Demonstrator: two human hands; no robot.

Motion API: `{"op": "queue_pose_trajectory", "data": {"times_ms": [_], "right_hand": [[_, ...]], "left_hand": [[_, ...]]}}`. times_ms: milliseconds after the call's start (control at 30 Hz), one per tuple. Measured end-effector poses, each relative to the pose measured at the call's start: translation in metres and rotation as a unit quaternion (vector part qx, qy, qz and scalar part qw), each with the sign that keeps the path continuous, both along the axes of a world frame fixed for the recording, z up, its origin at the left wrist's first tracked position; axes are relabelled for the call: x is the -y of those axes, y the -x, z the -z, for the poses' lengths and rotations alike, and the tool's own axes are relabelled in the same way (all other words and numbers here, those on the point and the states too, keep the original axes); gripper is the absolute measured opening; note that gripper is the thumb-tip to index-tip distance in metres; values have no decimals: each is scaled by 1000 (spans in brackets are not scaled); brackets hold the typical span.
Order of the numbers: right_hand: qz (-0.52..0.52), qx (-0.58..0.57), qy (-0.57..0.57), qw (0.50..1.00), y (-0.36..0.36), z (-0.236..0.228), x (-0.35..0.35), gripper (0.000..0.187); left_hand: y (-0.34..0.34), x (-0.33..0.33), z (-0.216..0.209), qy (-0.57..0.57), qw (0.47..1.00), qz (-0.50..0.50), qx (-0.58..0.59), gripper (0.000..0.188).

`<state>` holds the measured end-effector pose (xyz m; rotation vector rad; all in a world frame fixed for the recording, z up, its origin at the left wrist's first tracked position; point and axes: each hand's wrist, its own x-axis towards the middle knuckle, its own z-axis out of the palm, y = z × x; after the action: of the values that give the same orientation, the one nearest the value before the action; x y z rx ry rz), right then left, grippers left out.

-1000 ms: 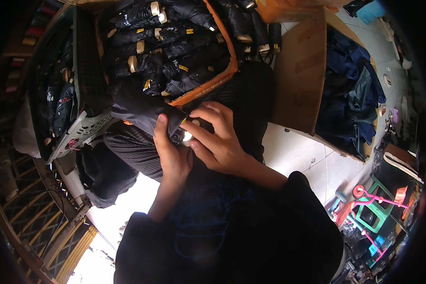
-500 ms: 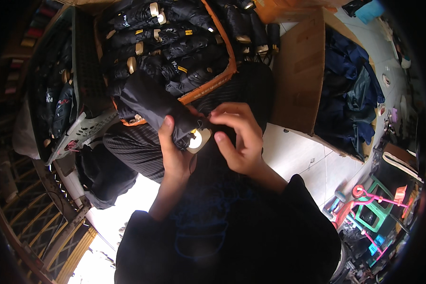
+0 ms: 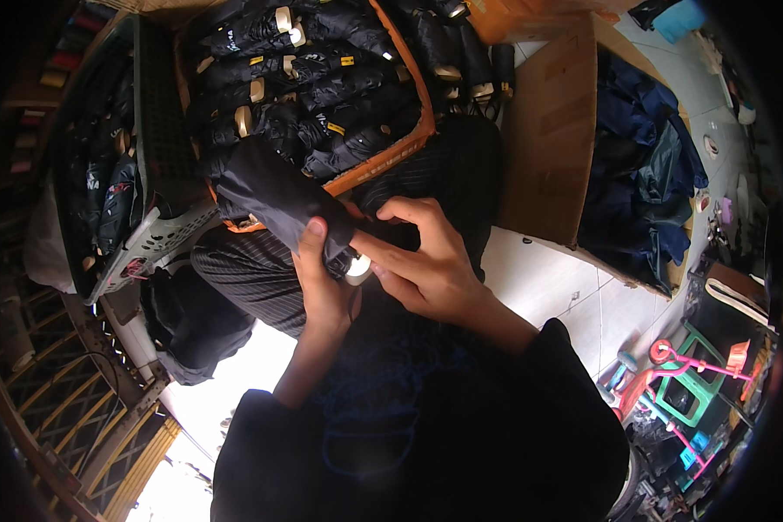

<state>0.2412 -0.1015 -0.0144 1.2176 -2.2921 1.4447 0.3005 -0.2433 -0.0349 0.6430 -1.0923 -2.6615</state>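
Observation:
A folded black umbrella (image 3: 270, 191) lies across my lap, pointing up and left. My left hand (image 3: 322, 278) wraps around its lower end, thumb on top. My right hand (image 3: 422, 261) pinches the same end from the right, fingers over the pale round handle tip (image 3: 358, 269), which is partly hidden. Just beyond, an orange crate (image 3: 391, 148) holds several more folded black umbrellas with cream handles.
A grey plastic basket (image 3: 152, 239) with dark umbrellas sits at the left. An open cardboard box (image 3: 548, 139) with dark blue fabric stands at the right on white floor tiles. Pink and green plastic things (image 3: 692, 374) lie at the lower right. Metal railing runs along the lower left.
The umbrella has stayed across my lap while my right hand's fingers shifted over the handle end, covering more of the pale tip. My left hand keeps its grip.

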Motion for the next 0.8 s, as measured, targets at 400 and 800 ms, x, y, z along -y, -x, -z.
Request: {"op": "queue_pose_trajectory", "data": {"times_ms": [400, 800], "right_hand": [[-54, 367, 266, 889, -16, 23, 10, 32], [-108, 558, 181, 803, -1, 54, 11, 26]], "left_hand": [[21, 11, -1, 103, 994, -29, -37, 52], [42, 54, -1, 75, 989, 64, -113, 76]]}}
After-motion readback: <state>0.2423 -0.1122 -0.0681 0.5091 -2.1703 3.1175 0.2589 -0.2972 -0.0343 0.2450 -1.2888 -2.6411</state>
